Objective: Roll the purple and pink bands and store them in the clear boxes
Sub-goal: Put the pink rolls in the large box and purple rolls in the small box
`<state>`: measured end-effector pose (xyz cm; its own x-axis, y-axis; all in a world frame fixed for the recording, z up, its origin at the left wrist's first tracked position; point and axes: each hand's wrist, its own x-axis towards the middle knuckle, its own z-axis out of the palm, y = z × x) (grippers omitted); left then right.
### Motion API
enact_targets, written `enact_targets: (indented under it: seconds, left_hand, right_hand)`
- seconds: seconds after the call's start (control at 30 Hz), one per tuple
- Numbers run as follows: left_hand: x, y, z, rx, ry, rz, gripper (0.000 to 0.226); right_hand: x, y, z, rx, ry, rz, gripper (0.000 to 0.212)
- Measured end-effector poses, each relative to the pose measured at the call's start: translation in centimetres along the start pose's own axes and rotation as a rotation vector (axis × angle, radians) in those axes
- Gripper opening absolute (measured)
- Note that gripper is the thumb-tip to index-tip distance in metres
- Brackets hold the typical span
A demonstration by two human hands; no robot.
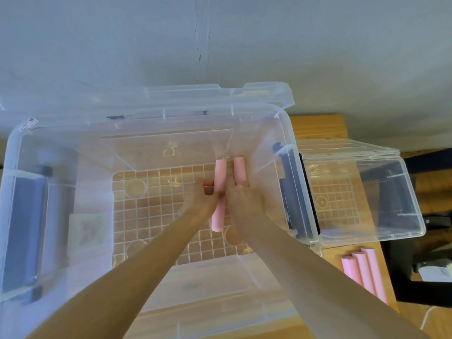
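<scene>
Both my arms reach down into a large clear box (22,152) with a gridded floor. My left hand (203,199) grips a rolled pink band (219,182) that lies lengthwise near the box's far right corner. My right hand (244,199) holds a second pink roll (239,171) just to the right of it, fingers curled around its near part. Three more pink rolls (362,270) lie side by side on the wooden table to the right of the box. No purple band is in view.
A smaller clear box (415,223) with its lid tipped back stands to the right on the wooden table (315,126). The big box's lid (220,91) leans behind it against a pale wall. Dark handles sit on the box's sides.
</scene>
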<state>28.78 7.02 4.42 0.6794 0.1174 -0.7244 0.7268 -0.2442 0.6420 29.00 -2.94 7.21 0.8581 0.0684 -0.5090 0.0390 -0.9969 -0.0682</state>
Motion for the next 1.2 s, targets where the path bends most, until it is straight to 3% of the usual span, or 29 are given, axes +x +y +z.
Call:
enact_targets:
  seconds: [0.13, 0.2, 0.33, 0.5, 0.67, 0.8, 0.93, 1.2]
  left_hand:
    - [0.4, -0.1, 0.1, -0.022, 0.008, -0.007, 0.034]
    - [0.6, -0.2, 0.3, -0.037, 0.000, -0.008, 0.035]
    - [0.9, -0.5, 1.0, -0.065, -0.007, -0.004, 0.034]
    - [1.2, -0.5, 1.5, -0.056, 0.007, 0.004, 0.027]
    - [1.3, 0.0, 2.2, 0.033, -0.004, 0.044, 0.037]
    - [1.4, 0.4, 2.5, 0.021, -0.004, 0.026, 0.037]
    - [1.5, 0.6, 2.4, 0.153, 0.008, 0.064, 0.029]
    - [1.1, 0.4, 2.5, 0.262, 0.027, 0.255, 0.039]
  right_hand:
    - [-0.6, 0.2, 0.6, -0.068, 0.002, -0.011, 0.084]
    - [-1.1, 0.2, 0.6, -0.143, -0.004, -0.040, 0.088]
    - [-1.9, 0.3, 0.7, -0.199, -0.031, -0.048, 0.066]
    - [-2.0, 0.5, 0.3, -0.107, -0.064, -0.019, 0.063]
    - [-3.5, 0.5, -1.7, -0.063, -0.167, -0.066, 0.032]
    - [-5.6, 1.0, -1.0, -0.120, -0.331, -0.141, 0.028]
    - [-6.0, 0.7, -0.4, -0.137, -0.481, -0.158, 0.030]
    - [-6.0, 0.7, 0.2, -0.169, -0.472, -0.209, 0.030]
